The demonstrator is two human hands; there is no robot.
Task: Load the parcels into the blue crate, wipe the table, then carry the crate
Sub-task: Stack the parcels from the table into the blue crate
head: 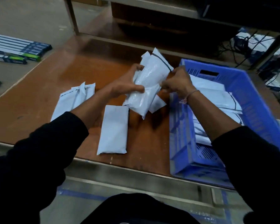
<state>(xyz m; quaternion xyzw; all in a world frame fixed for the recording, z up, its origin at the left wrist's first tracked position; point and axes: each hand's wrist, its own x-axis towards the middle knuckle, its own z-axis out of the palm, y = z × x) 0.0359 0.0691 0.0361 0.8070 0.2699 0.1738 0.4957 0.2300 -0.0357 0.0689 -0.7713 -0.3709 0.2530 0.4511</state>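
A bundle of white plastic mailer parcels (145, 88) is gripped by left hand (124, 88) and right hand (176, 83) above mid-desk (39, 102); blue slatted plastic crate (249, 88) at right edge partly loaded, two parcels left, wiping and carrying pending.

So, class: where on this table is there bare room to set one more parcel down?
Bare table lies beyond the left parcels, and between the flat parcel and the blue crate. It is crowded mid-table, where both hands grip the bundle.

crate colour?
Blue, with slotted walls; the crate shows clearly in the head view.
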